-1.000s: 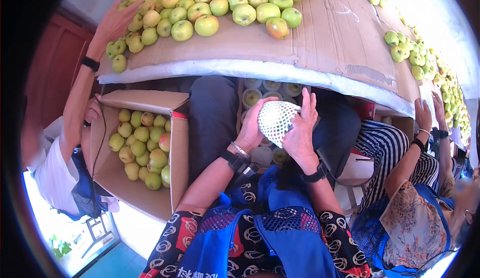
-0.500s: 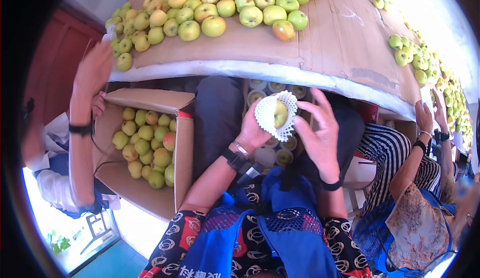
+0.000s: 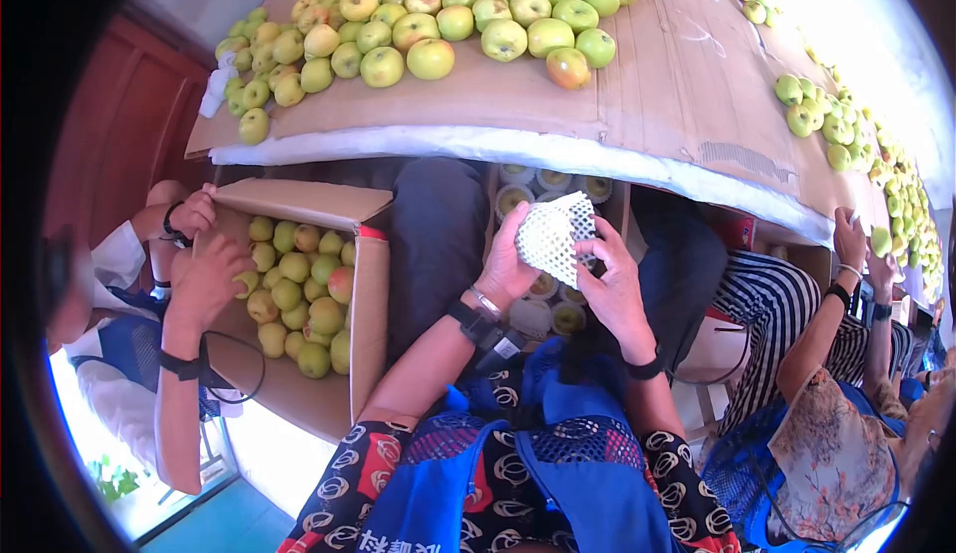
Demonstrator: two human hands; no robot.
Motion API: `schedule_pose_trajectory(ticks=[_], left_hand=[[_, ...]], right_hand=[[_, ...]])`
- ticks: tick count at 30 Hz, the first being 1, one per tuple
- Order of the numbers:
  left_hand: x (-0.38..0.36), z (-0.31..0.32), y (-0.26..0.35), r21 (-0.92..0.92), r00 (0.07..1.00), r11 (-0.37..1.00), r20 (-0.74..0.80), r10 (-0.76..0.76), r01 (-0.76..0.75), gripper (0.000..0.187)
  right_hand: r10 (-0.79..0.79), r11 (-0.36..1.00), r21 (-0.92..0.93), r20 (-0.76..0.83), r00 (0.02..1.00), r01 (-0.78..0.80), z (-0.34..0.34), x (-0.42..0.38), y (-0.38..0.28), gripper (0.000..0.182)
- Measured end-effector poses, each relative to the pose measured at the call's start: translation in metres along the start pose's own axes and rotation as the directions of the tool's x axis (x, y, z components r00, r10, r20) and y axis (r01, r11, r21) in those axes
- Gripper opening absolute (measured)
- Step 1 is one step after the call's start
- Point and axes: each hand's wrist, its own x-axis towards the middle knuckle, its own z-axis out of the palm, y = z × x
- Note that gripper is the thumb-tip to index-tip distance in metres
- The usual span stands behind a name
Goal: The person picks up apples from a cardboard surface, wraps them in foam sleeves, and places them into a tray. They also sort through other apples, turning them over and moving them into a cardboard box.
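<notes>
A white foam net sleeve (image 3: 554,238) sits between my two hands, above the box in my lap. My left hand (image 3: 506,262) is wrapped round its left side. The fingers of my right hand (image 3: 614,289) are curled and pinch the sleeve's right edge. An apple showed in the sleeve a moment ago; the mesh now mostly hides what is inside. Under my hands, between my knees, is a box (image 3: 615,217) with apples in white foam sleeves, such as this netted apple (image 3: 513,199), packed in rows.
A cardboard-covered table (image 3: 677,85) ahead bears a heap of apples (image 3: 430,58). Left of my knee stands an open carton (image 3: 366,304) of loose apples; a co-worker's hand (image 3: 211,279) reaches over it. Another co-worker's hand (image 3: 849,239) is at the table edge on the right.
The sleeve has turned so its mesh side faces me and the apple is covered. My right hand has closed from spread fingers onto it. The left co-worker's hand moved from the table to the carton.
</notes>
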Motion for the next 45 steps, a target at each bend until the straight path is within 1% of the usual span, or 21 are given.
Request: schedule_pose_trajectory(ticks=[4,6,7,8,9,10,11,13,14,15,18,19,21,22,23,25,29,32,36,41,45], left_hand=[[-0.001,0.004,-0.005,0.032,0.997,0.998,-0.038,0.064,-0.063,0.041],[0.001,0.002,-0.005,0.122,0.995,0.989,-0.028,0.093,-0.089,0.039],[0.001,0.001,-0.005,0.208,0.992,0.971,-0.018,0.123,-0.117,0.037],[-0.001,-0.001,-0.005,0.208,0.992,0.971,-0.021,0.125,-0.118,0.037],[-0.003,0.002,-0.005,0.31,0.985,0.937,-0.013,0.174,-0.162,0.037],[-0.005,0.005,-0.005,0.406,0.975,0.891,0.005,0.221,-0.204,0.036],[-0.005,0.007,-0.006,0.406,0.976,0.891,0.008,0.218,-0.202,0.036],[-0.006,0.008,-0.006,0.416,0.965,0.879,-0.015,0.261,-0.231,0.035],[-0.005,0.003,-0.006,0.418,0.964,0.878,-0.017,0.266,-0.234,0.035],[-0.002,0.0,-0.006,0.389,0.959,0.89,-0.053,0.279,-0.238,0.034],[0.001,-0.01,-0.006,0.288,0.963,0.931,-0.084,0.257,-0.224,0.032],[0.0,-0.01,-0.006,0.214,0.971,0.955,-0.076,0.228,-0.207,0.031],[0.001,-0.008,-0.007,0.165,0.98,0.972,-0.082,0.183,-0.168,0.032],[0.001,-0.007,-0.005,0.115,0.986,0.985,-0.085,0.142,-0.132,0.033],[0.001,-0.006,-0.003,0.114,0.985,0.984,-0.088,0.148,-0.138,0.033],[-0.001,0.004,-0.002,0.034,0.995,0.996,-0.061,0.082,-0.08,0.039],[-0.001,-0.001,-0.004,0.056,0.997,0.996,0.005,0.073,-0.073,0.041],[-0.001,-0.003,-0.005,0.115,0.995,0.988,0.021,0.098,-0.099,0.039],[0.0,-0.005,-0.009,0.242,0.989,0.961,-0.033,0.147,-0.135,0.032],[0.001,-0.01,-0.012,0.396,0.98,0.907,-0.074,0.187,-0.143,0.027],[0.001,-0.015,-0.014,0.475,0.981,0.866,-0.023,0.194,-0.16,0.028]], right_hand=[[-0.006,0.999,-0.049,0.05,0.999,0.008,-0.007,-0.004,0.014,0.015],[0.076,0.977,0.204,-0.03,0.997,-0.069,-0.004,-0.001,0.012,0.016],[0.074,0.976,0.206,-0.027,0.997,-0.067,-0.005,0.002,0.007,0.016],[0.238,0.893,0.389,0.021,0.971,-0.228,-0.009,0.006,0.001,0.019],[0.387,0.749,0.547,0.097,0.917,-0.374,-0.011,0.009,-0.005,0.023],[0.337,0.797,0.495,0.111,0.935,-0.346,-0.006,0.011,0.0,0.025],[0.338,0.798,0.494,0.107,0.935,-0.345,0.001,0.01,0.011,0.025],[0.152,0.928,0.347,-0.027,0.988,-0.133,0.018,0.01,0.029,0.023],[0.217,0.806,0.562,0.013,0.976,-0.186,0.023,0.01,0.031,0.021],[0.214,0.804,0.565,0.015,0.977,-0.185,0.026,0.009,0.026,0.021],[0.026,0.963,0.268,-0.056,0.998,-0.01,0.025,0.002,0.009,0.017],[0.03,0.964,0.266,-0.057,0.998,-0.014,0.023,0.002,0.011,0.017],[0.117,0.881,0.466,-0.039,0.992,-0.086,0.023,0.003,0.018,0.016],[0.288,0.753,0.624,-0.027,0.957,-0.209,0.022,0.003,0.02,0.019],[0.147,0.827,0.555,-0.069,0.987,-0.084,0.014,0.004,0.022,0.018],[0.114,0.859,0.506,-0.037,0.993,-0.08,0.003,0.008,0.018,0.011],[-0.001,0.946,0.325,-0.065,0.998,0.022,0.012,0.008,0.028,0.018],[-0.08,0.926,0.365,-0.062,0.995,0.098,0.018,0.009,0.03,0.053],[-0.113,0.93,0.346,-0.045,0.993,0.121,0.017,0.012,0.024,0.056],[-0.138,0.987,0.098,0.075,0.988,0.131,0.011,0.019,0.007,0.056],[-0.145,0.984,-0.085,0.14,0.979,0.158,0.01,0.025,0.004,0.056]])
